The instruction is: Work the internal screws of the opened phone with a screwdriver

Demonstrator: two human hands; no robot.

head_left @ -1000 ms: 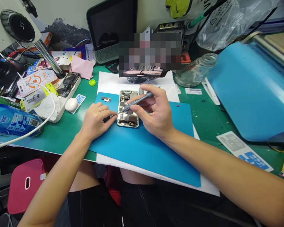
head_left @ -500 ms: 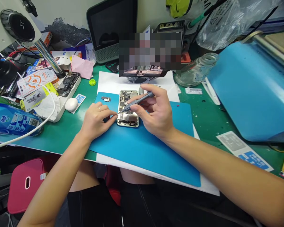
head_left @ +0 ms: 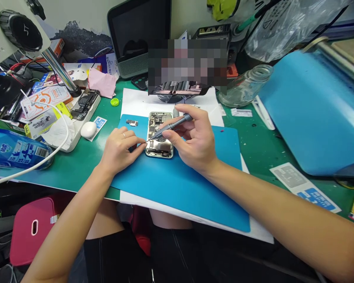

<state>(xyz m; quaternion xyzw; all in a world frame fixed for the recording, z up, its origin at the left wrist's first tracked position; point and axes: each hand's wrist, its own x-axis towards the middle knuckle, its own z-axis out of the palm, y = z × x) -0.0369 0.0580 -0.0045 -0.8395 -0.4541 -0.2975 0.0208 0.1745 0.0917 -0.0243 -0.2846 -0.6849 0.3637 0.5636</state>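
An opened phone (head_left: 158, 135) with bare circuitry lies on a blue work mat (head_left: 177, 181). My right hand (head_left: 191, 139) is closed round a slim grey screwdriver (head_left: 172, 125), whose tip rests at the phone's left edge. My left hand (head_left: 119, 147) lies on the mat with its fingers pinched against the phone's left side, next to the tool tip. A small metal part (head_left: 132, 123) sits on the mat left of the phone.
A microscope (head_left: 20, 35) stands at the far left above packets, a white cable and another opened phone (head_left: 84, 103). A white earbud case (head_left: 88, 129), a glass jar (head_left: 244, 88), a dark monitor (head_left: 138, 35) and a rolled blue mat (head_left: 312, 110) surround the work area.
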